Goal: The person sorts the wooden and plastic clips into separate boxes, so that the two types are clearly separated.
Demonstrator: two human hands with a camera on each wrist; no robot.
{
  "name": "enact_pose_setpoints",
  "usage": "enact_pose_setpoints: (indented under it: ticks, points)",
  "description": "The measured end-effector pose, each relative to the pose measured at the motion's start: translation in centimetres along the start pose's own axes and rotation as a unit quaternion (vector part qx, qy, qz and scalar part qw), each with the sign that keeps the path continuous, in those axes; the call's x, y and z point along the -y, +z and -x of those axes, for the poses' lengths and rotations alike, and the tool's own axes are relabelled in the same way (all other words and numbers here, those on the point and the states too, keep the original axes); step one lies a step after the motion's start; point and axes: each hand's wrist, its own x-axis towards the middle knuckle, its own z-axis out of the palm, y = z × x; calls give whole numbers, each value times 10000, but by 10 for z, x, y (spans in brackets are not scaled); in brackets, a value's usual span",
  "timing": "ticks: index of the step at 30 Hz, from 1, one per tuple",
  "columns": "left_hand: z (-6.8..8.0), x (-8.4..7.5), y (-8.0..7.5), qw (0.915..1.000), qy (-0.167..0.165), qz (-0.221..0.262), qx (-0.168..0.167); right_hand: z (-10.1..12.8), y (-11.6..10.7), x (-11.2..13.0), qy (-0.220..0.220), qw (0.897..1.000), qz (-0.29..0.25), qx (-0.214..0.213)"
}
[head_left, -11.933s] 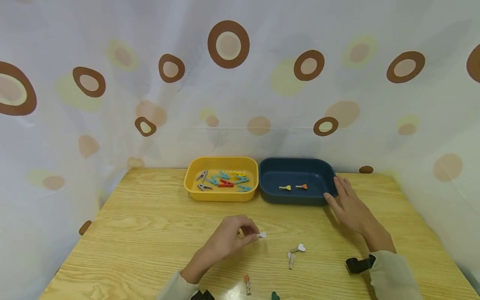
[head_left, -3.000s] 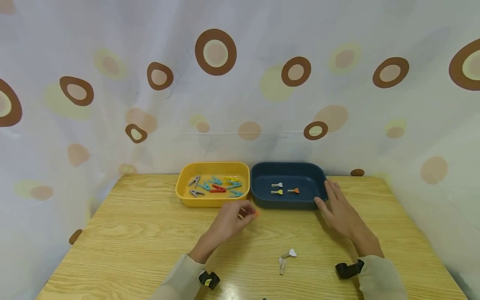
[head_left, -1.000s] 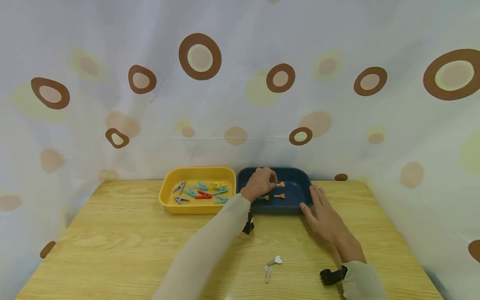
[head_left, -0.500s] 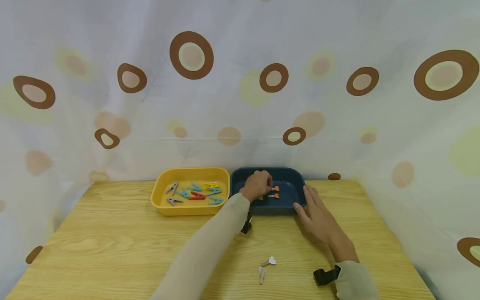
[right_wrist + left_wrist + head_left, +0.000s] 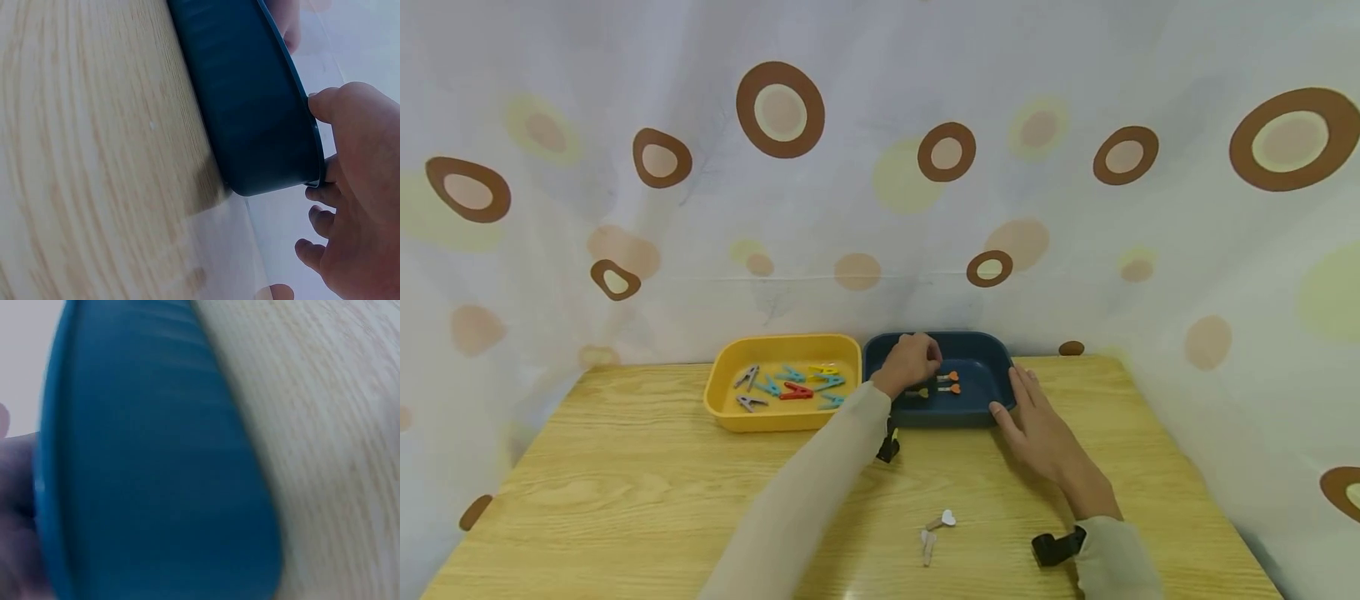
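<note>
My left hand (image 5: 912,361) hovers over the dark blue tray (image 5: 958,415) with its fingers loosely curled and nothing visibly between them. Just right of its fingertips an orange heart clip (image 5: 948,377) lies on the tray floor. A second orange heart clip (image 5: 951,388) and a yellow one (image 5: 917,392) lie beside it. My right hand (image 5: 1037,423) rests flat against the tray's right end. In the right wrist view its thumb (image 5: 340,106) lies on the tray rim (image 5: 294,94). The left wrist view shows only the blurred blue tray (image 5: 156,462).
A yellow tray (image 5: 778,418) with several coloured clothes pegs touches the blue tray's left side. A white heart clip (image 5: 943,520) and a plain wooden clip (image 5: 928,546) lie on the wooden table (image 5: 625,483) near the front. A spotted curtain hangs behind and to both sides.
The left hand carried an orange heart clip from the table into the blue tray. It has since drawn back a little, and the clip lies in the tray. The right hand has stayed at the tray's end.
</note>
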Motion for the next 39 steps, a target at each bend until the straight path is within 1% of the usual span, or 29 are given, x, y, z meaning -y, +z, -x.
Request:
enact_pose_setpoints:
  ticks: [4,7,10,15,20,22,26,31,33,35,39]
  points:
    - [7,3,-9,9999,60,89,12,0,-1,1,-11,10000,5,16]
    - [13,6,-13,9999,155,39,29,-1,-2,1,-12,10000,-30,65]
    - [22,6,-18,9995,330,9,1,-1,-3,2,-4,9999,-28,100]
    - [43,1,-27,9973,694,255,-40,-3,-4,0,-21,9999,-29,154]
    - [68,-1,-33,9914,1246,348,-218,-3,-4,0,-25,9998,-40,169]
    - [78,1,-34,9896,1367,327,-311,-3,-5,1,-25,9998,-70,202]
    - [101,5,-34,9871,1500,357,-436,-3,-4,2,-13,9996,-118,272]
    - [129,14,-35,9810,1742,609,-592,-6,-4,1,-48,9994,-136,324]
    - [142,17,-36,9796,1768,752,-596,-8,-3,1,-68,9993,-144,343]
    - [154,21,-36,9797,1753,784,-582,-8,-3,1,-76,9993,-128,346]
    - [182,28,-30,9825,1610,802,-486,-7,-2,0,-109,9991,-130,393]
